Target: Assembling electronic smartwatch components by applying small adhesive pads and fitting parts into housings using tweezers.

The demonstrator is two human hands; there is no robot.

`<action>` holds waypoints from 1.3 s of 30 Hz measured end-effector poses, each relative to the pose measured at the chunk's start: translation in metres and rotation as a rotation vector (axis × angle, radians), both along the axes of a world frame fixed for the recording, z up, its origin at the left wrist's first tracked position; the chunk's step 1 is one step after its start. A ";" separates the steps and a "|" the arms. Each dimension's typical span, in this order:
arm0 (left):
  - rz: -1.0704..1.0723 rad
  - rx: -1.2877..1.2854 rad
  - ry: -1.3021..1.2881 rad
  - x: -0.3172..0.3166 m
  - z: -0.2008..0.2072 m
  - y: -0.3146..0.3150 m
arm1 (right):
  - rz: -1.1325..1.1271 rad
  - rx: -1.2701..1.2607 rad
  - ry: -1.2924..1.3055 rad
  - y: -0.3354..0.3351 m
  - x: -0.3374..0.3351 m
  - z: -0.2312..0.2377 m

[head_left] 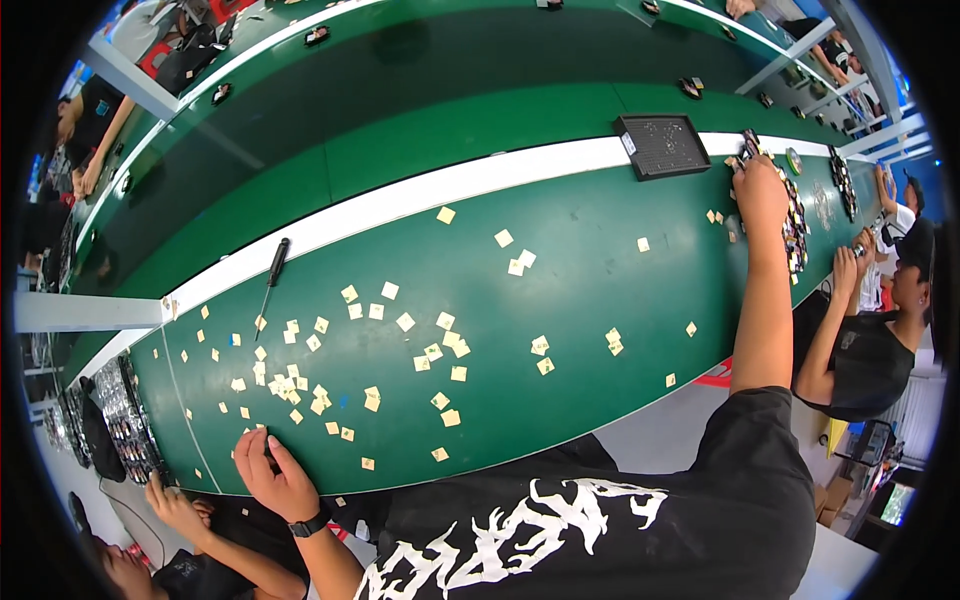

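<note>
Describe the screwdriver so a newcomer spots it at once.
On the nearest green table, follow the white strip along the far edge leftward. The screwdriver lies there, straddling strip and table; it is long, thin and black-handled among small pale squares.

No legible txt or nos.

Thin, flat cream squares (404, 322) lie scattered over the green counter (560, 400), turned at various angles, several bearing small dark marks. They crowd thickest just beyond the left hand (275, 470), where some touch or overlap; others sit singly or in small groups farther right. A long, jumbled heap of small black pieces with pale and coppery patches (797, 235) runs beside the right hand (762, 195); their exact form is too small to make out.
</note>
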State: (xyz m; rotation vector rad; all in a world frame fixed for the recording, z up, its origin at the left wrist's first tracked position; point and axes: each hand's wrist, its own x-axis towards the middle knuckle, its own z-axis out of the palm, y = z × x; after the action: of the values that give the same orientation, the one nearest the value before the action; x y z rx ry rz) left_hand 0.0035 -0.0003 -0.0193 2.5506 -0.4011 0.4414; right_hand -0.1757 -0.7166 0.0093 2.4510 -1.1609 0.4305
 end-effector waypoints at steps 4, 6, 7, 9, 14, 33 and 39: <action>-0.001 -0.009 -0.023 -0.001 0.000 0.001 | -0.028 0.017 -0.024 0.003 0.001 0.000; 0.000 -0.022 -0.015 -0.001 0.001 0.002 | 0.016 0.006 -0.066 0.008 0.000 0.002; 0.001 -0.023 -0.019 -0.001 0.001 0.001 | 0.080 -0.014 -0.148 0.013 -0.001 0.004; 0.028 -0.025 -0.025 -0.004 0.004 -0.003 | 0.146 -0.032 -0.234 0.027 -0.002 0.009; -0.216 0.107 -0.207 -0.023 0.034 -0.042 | 0.656 0.001 -0.316 0.136 0.019 0.045; -0.533 -0.922 1.506 -0.020 0.035 -0.109 | 1.472 0.730 -0.338 0.378 0.061 0.016; -0.449 -0.986 1.229 -0.024 0.024 -0.108 | 0.613 2.655 -0.806 0.403 0.038 0.000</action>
State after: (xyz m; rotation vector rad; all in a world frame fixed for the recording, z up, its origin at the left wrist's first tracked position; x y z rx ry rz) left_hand -0.0204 -0.1080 0.0043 1.3089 -0.1694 -0.8695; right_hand -0.1377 -0.3140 0.0091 5.3063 -1.0757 -1.0804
